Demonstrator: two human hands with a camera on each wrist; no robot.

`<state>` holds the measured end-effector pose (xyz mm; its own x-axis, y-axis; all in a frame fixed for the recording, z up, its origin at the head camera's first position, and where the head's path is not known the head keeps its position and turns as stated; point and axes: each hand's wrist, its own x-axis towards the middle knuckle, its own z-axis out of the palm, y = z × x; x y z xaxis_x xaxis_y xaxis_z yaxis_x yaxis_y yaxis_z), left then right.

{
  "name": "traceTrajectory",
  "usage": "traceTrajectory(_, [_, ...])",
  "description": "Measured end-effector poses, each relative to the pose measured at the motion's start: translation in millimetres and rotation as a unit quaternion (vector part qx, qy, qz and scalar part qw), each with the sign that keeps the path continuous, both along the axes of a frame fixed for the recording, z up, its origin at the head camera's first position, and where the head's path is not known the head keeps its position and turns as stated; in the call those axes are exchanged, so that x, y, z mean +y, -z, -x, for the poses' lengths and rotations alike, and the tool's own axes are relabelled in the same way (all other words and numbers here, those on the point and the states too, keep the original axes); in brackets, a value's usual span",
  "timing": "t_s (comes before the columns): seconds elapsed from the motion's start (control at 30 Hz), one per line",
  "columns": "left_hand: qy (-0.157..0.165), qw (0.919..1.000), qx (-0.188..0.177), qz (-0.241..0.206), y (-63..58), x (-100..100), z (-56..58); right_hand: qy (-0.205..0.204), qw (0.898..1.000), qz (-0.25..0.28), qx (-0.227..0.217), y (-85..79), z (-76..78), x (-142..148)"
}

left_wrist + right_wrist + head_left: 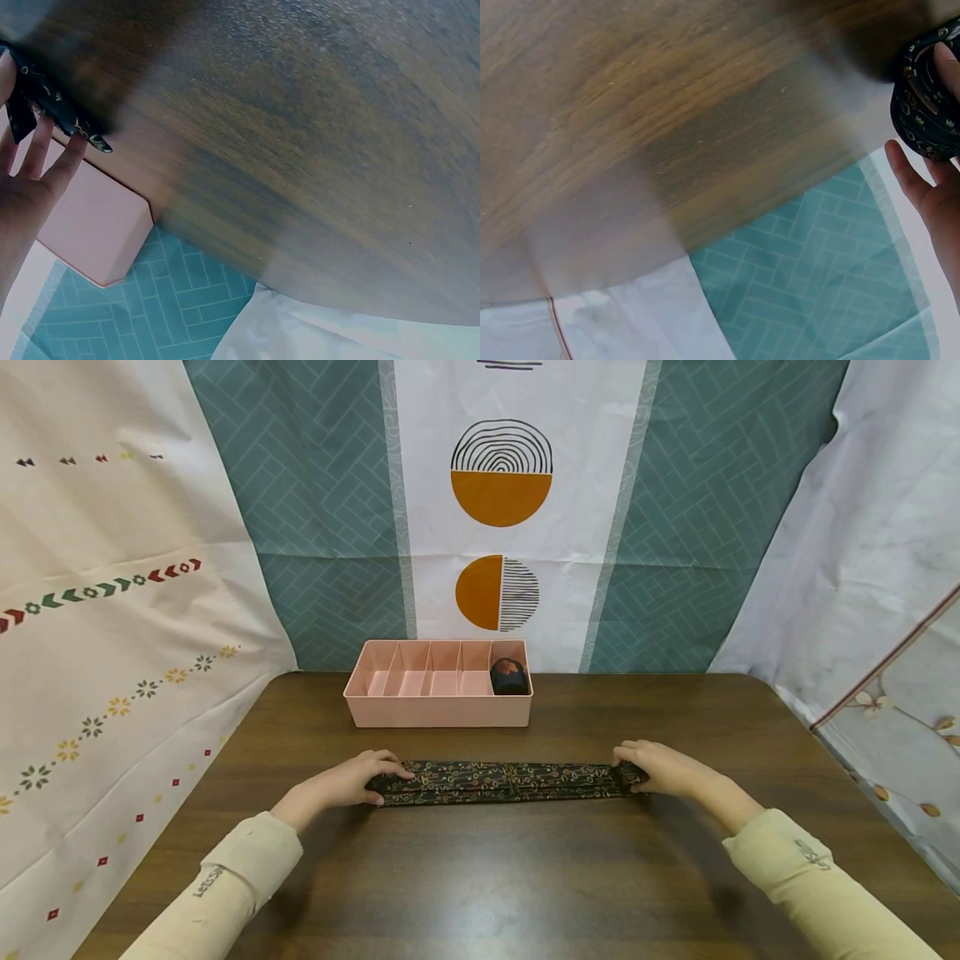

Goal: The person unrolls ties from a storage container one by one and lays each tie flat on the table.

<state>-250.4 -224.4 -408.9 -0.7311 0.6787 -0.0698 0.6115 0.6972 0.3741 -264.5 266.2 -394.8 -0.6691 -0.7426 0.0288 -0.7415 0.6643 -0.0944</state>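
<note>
A long, narrow strip of folded black cloth point(465, 782) with a small gold and reddish print lies across the brown table, a seam near its middle. My left hand point(352, 779) grips its left end; in the left wrist view the cloth edge point(56, 105) shows between thumb and fingers. At the other end, my right hand point(660, 768) pinches the cloth, which looks thicker and turned over there. The right wrist view shows that bunched, layered end point(926, 101) with the thumb on it. My hands partly cover both ends.
Behind the cloth stands a pink box point(442, 712) with several narrow compartments. Its rightmost compartment holds a dark rolled cloth point(510, 678) with an orange leaf print. Patterned curtains point(322, 527) hang behind the table point(480, 877) and along both sides.
</note>
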Motion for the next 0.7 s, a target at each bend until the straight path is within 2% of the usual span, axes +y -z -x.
traceTrajectory(0.23, [-0.003,1.0,-0.001,0.002,-1.3,0.5,-1.6,0.025,0.999,-0.004,-0.02,1.0,0.6,5.5])
traceTrajectory(0.43, [-0.004,1.0,0.005,0.007,-3.8,2.3,-2.0,0.044,0.998,-0.029,-0.015,-2.9,0.4,7.2])
traceTrajectory(0.6, [0.0,0.9999,0.008,0.01,-2.9,2.5,-1.5,0.046,0.998,-0.029,-0.019,-2.4,0.7,11.0])
traceTrajectory(0.7, [0.005,0.9999,0.01,0.013,-1.9,2.2,-1.7,0.033,0.999,-0.016,-0.011,-0.1,1.2,14.8])
